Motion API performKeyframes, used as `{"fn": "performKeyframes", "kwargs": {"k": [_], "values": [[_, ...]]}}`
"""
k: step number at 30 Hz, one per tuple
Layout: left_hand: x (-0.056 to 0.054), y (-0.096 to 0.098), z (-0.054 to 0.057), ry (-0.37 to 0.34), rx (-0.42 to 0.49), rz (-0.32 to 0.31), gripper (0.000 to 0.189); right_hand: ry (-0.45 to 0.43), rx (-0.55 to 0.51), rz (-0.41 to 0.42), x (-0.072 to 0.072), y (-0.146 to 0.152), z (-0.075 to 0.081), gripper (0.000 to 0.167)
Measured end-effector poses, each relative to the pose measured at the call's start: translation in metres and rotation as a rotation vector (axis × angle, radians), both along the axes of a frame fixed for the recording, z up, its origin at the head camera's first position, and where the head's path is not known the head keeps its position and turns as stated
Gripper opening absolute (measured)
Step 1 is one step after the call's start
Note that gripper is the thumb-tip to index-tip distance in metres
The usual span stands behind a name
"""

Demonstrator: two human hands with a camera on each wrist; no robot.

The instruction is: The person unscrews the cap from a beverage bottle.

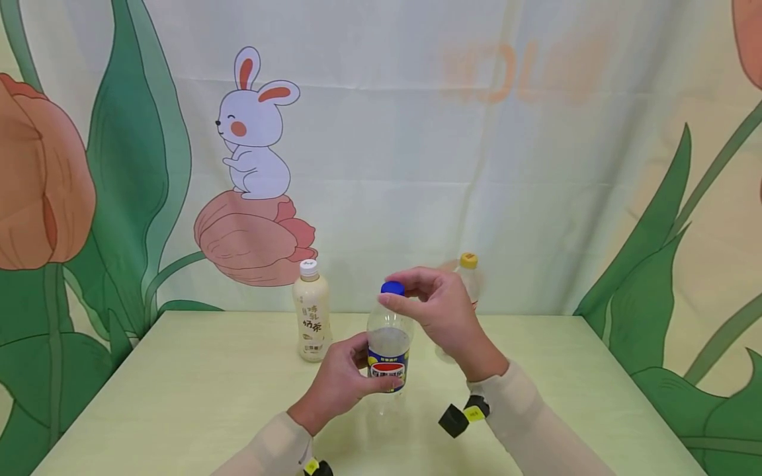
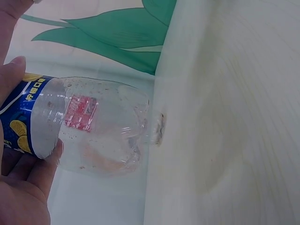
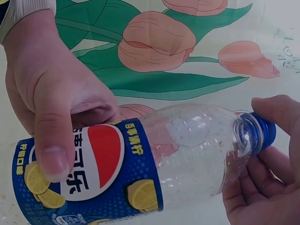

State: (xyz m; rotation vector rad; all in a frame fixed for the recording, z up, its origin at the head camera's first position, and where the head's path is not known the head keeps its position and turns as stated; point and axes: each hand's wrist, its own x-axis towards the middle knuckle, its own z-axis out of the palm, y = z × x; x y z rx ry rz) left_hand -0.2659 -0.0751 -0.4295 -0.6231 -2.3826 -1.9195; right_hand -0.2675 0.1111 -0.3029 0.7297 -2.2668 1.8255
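Observation:
Upright in front of me is a clear plastic soda bottle [image 1: 389, 320] with a blue cap [image 1: 393, 288]. Its blue label [image 3: 140, 164] carries lemon pictures and a red, white and blue logo. My left hand [image 1: 338, 378] grips the bottle round the label, thumb across the front. At the top, my right hand [image 1: 443, 307] pinches the cap between thumb and fingers; in the right wrist view the cap [image 3: 267, 133] sits on the neck. The left wrist view shows the bottle's transparent lower part [image 2: 103, 124], with its base close over the tabletop [image 2: 225, 122].
A cream-coloured bottle [image 1: 312, 317] with a white cap stands to the left. Behind my right hand is a clear bottle with a yellow cap [image 1: 469, 261], partly hidden. A printed cloth [image 1: 387, 165] with tulips and a rabbit hangs behind the pale table [image 1: 196, 396].

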Motion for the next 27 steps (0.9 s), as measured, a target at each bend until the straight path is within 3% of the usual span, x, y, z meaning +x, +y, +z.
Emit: {"fn": "performKeyframes", "kwargs": {"k": [9, 15, 18, 24, 27], "values": [[0.000, -0.001, 0.001, -0.004, 0.014, -0.004, 0.063, -0.076, 0.037, 0.225, -0.010, 0.010, 0.002, 0.028], [-0.001, 0.000, 0.000, -0.001, 0.003, -0.003, 0.064, -0.099, 0.080, 0.258, -0.011, 0.014, 0.003, 0.033], [0.000, 0.000, 0.000, -0.001, 0.001, -0.003, 0.064, -0.086, 0.061, 0.211, -0.009, 0.012, 0.002, 0.040], [0.001, 0.001, 0.000, 0.000, -0.007, 0.000, 0.064, -0.059, 0.020, -0.014, -0.003, 0.004, 0.001, 0.042], [0.000, 0.001, 0.000, -0.001, -0.014, 0.003, 0.063, -0.053, 0.017, -0.084, 0.000, 0.000, 0.000, 0.040]]}}
